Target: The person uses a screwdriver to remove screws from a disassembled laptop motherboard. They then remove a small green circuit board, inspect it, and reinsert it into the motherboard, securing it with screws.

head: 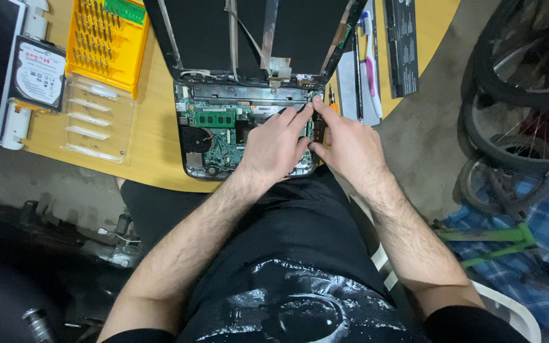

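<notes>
An opened laptop lies on the yellow wooden table, its green circuit board and memory stick bare. Its black screen panel stands behind, with loose ribbon cables over it. My left hand rests flat on the board's right half, fingers stretched toward the hinge area. My right hand sits beside it at the laptop's right edge, fingertips pressing on a small part near the right hinge. What the fingers pinch is hidden.
A yellow screwdriver-bit case and its clear lid lie at the left, with a hard drive beside them. A black laptop battery and pens lie at the right. Bicycle wheels stand on the floor to the right.
</notes>
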